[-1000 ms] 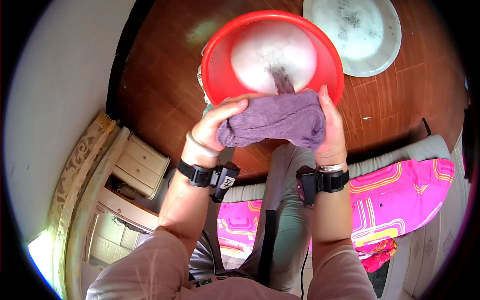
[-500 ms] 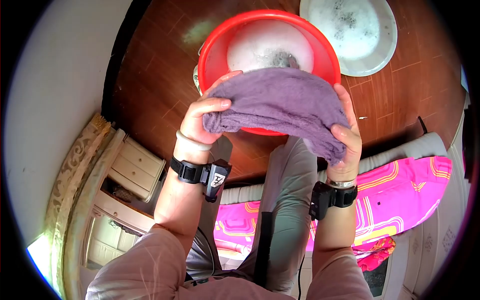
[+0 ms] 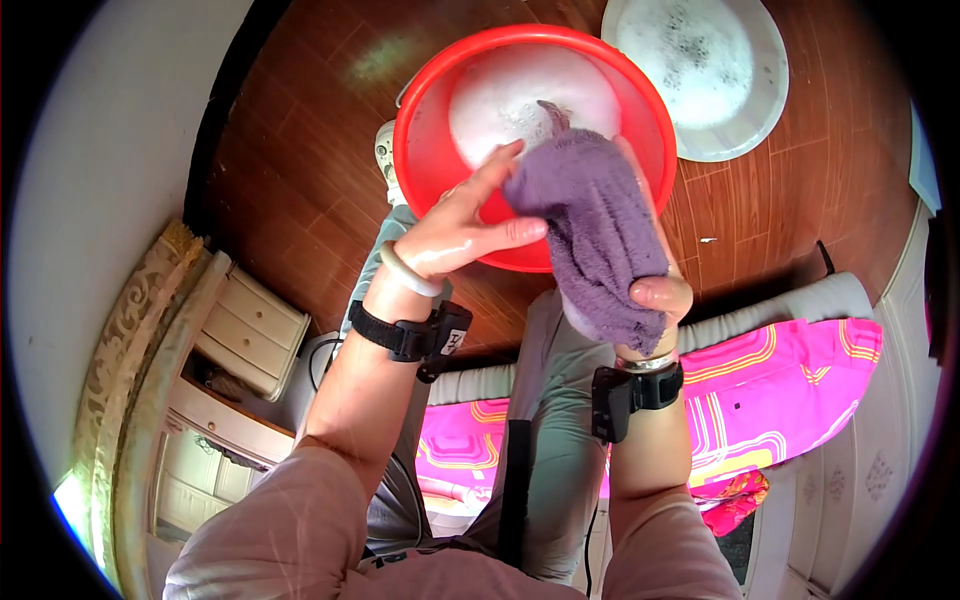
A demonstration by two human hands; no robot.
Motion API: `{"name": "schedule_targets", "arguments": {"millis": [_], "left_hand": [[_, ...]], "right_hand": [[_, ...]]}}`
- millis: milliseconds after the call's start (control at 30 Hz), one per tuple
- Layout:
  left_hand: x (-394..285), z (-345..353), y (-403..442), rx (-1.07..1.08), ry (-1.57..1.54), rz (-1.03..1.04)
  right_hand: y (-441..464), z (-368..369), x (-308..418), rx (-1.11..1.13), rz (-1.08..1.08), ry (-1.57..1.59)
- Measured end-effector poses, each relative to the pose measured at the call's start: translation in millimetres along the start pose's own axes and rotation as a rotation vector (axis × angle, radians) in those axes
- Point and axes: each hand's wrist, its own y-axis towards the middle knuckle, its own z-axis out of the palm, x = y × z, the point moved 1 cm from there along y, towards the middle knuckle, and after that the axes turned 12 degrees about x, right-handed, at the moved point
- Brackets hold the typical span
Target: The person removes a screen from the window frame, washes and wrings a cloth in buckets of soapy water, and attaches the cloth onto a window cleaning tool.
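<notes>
The purple cloth (image 3: 605, 235) looks soft and matt, its napped pile rumpled and damp. The red basin (image 3: 422, 115) is smooth, glossy plastic; the pale basin (image 3: 765, 95) looks like semi-translucent plastic with a duller shine. Wood-look boards give the floor (image 3: 310, 150) a polished sheen. A smooth white bangle (image 3: 405, 272) sits above a matt black strap (image 3: 388, 332), while a silver bracelet (image 3: 648, 364) gleams like metal. The pink fabric (image 3: 770, 390) appears smooth.

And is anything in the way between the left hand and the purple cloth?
Nothing visible is. The left hand is spread open right at the edge of the purple cloth, which the right hand holds.
</notes>
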Motion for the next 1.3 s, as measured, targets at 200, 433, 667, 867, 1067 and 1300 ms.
{"name": "schedule_targets", "arguments": {"millis": [200,433,667,867,1067,1300], "left_hand": [[1,-3,7,0.039,-0.155,-0.086],[-7,-14,8,-0.131,-0.724,0.089],[78,-53,92,-0.579,-0.635,-0.201],[147,-75,161,-0.554,0.8,-0.197],[171,-122,146,-0.512,-0.021,-0.563],[107,-78,134,-0.35,-0.891,-0.311]], "right_hand": [[1,-9,-12,0.049,0.071,0.099],[32,-45,20,-0.114,0.244,-0.399],[134,-158,-15,-0.454,0.271,-0.637],[187,-184,-63,-0.556,0.272,-1.838],[185,-267,-70,-0.278,0.493,-1.303],[121,-100,-75,-0.353,-0.118,-1.7]]}}
